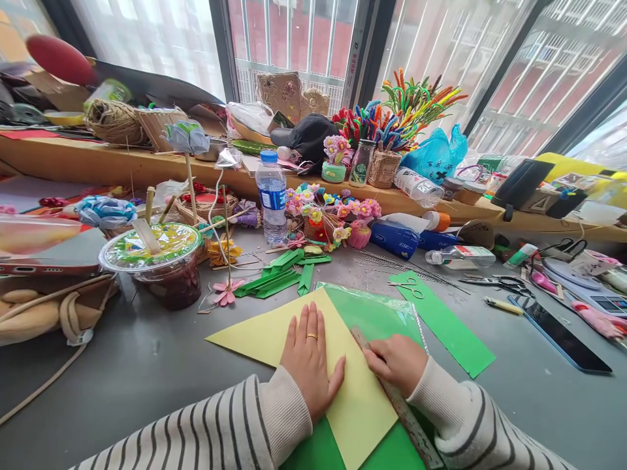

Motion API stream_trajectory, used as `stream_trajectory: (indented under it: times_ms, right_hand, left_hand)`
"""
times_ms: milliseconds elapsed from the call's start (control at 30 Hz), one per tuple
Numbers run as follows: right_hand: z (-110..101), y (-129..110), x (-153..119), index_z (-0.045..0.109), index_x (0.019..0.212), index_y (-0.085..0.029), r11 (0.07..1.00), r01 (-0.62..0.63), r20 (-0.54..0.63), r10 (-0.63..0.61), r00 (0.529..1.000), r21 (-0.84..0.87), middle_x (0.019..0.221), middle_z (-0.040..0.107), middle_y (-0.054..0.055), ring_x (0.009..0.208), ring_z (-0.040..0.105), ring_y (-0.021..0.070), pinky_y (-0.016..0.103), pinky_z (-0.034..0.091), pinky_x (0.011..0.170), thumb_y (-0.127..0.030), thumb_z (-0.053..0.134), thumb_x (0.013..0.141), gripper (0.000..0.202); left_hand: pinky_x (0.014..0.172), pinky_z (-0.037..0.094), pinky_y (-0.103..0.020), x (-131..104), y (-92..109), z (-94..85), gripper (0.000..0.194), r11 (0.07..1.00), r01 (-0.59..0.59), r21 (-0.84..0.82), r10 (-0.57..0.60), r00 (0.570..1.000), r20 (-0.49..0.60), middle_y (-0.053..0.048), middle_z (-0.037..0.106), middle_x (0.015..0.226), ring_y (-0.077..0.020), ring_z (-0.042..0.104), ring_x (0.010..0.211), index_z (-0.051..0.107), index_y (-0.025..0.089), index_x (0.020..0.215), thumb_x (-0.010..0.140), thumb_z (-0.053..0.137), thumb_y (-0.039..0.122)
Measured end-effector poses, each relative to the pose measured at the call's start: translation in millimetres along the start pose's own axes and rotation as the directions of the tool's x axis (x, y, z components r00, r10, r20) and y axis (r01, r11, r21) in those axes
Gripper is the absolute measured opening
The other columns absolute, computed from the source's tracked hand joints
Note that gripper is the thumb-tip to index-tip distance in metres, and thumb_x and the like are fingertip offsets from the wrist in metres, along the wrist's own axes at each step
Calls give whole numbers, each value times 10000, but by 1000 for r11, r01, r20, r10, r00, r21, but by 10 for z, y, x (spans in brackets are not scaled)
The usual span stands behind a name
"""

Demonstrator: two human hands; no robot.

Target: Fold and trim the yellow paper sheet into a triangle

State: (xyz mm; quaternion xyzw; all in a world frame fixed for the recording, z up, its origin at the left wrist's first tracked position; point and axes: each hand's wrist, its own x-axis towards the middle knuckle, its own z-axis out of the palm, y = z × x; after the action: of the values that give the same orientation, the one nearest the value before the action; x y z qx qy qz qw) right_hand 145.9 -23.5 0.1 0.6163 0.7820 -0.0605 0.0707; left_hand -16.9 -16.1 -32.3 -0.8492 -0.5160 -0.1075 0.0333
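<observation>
My left hand (309,356) lies flat, fingers stretched out, on a folded pale yellow sheet (362,405). A ring circles one of its fingers. At the sheet's right edge, my right hand (398,360) is closed around a long, worn, ruler-like strip (416,434). Green sheets in a clear sleeve (377,310) lie under the yellow sheet. Folded green paper pieces (274,277) are piled behind it. To the right, small scissors (406,284) rest on a green paper strip (453,333).
A lidded cup (171,281) stands at the left, with a water bottle (272,199) behind the green pieces. A phone (561,333), a cutter (503,305) and black scissors (507,282) lie at the right. Craft flowers (333,212) and a crowded wooden ledge (220,175) line the back.
</observation>
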Motion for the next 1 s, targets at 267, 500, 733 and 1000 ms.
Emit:
stream_trajectory:
  times_ms: [267,500,733,1000]
  right_hand:
    - [-85,20,23,598,577,-203,999,27,18,-26,1000,-29,525,596,8,464,483,115,242,148,409,-268,351,765,316]
    - [-79,112,15,610,593,-187,996,-14,40,17,999,-82,540,611,40,484,522,148,240,157,409,-256,328,775,342]
    - [-65,2,-14,627,634,-208,997,3,68,2,998,-76,586,636,35,520,547,149,235,191,413,-289,334,772,334]
    - [-86,74,-16,619,630,-200,998,13,71,-9,997,-56,588,627,31,542,555,157,236,191,420,-275,340,774,323]
  left_hand:
    - [936,139,-481,108,24,-39,695,993,116,24,-117,992,44,-248,233,1262,-343,171,1171,307,-73,1183,707,309,434]
    - [954,107,-452,115,29,-29,691,988,154,-7,-153,987,51,-225,211,1280,-316,142,1187,292,-51,1197,719,283,448]
    - [950,103,-461,95,15,0,695,991,131,-1,-131,991,23,-234,207,1277,-323,141,1185,287,-59,1196,713,293,440]
    - [941,118,-476,105,24,2,693,994,107,21,-107,994,11,-248,231,1265,-339,171,1173,309,-75,1182,710,302,431]
